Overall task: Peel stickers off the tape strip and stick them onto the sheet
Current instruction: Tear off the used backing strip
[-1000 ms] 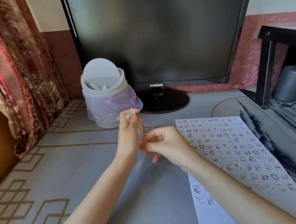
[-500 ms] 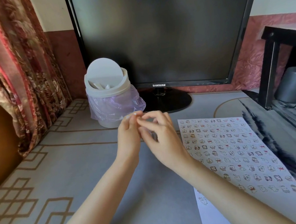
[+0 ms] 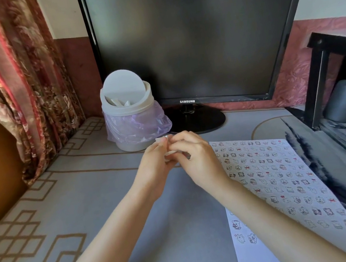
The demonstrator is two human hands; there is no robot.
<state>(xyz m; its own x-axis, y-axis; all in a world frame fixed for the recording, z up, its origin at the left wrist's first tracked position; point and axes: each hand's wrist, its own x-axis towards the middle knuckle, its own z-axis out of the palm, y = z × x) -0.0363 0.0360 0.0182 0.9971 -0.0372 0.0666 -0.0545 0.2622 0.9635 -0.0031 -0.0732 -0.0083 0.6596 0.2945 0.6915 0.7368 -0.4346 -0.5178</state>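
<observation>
**Both hands meet on tape strip above tabletop**

Left hand (image 3: pixel 152 166) and right hand (image 3: pixel 196 163) are together, fingertips touching, raised over the grey tabletop (image 3: pixel 88 197). Both pinch a small white tape strip (image 3: pixel 170 153); only slivers of it show between the fingers. Whether a sticker is lifted, cannot tell. The sheet (image 3: pixel 283 171) lies flat on the tabletop just right of the hands, mostly covered in rows of small cartoon stickers, its near-left corner partly bare. A white swing-lid bin (image 3: pixel 130 114) with a purple liner stands behind the hands, beside a dark monitor (image 3: pixel 195 40).
</observation>
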